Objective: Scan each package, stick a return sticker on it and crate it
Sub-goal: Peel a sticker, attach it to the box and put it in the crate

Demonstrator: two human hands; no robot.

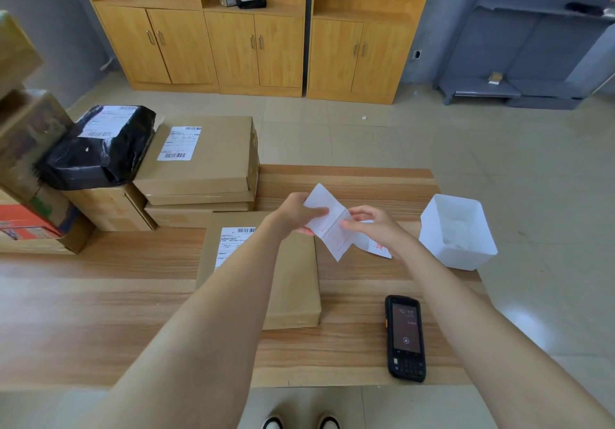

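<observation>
Cardboard package lies centre-frame on the worktop, not yet stickered or crated. Left grip and right grip pinch the sticker sheet above it. Scanner lies lower right; stacked packages upper left remain.

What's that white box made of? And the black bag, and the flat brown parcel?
The white box looks like plastic: smooth, with slightly see-through walls. The black bag seems to be thin plastic film, crinkled and shiny. The flat brown parcel looks like matte cardboard with crisp folded edges.
</observation>
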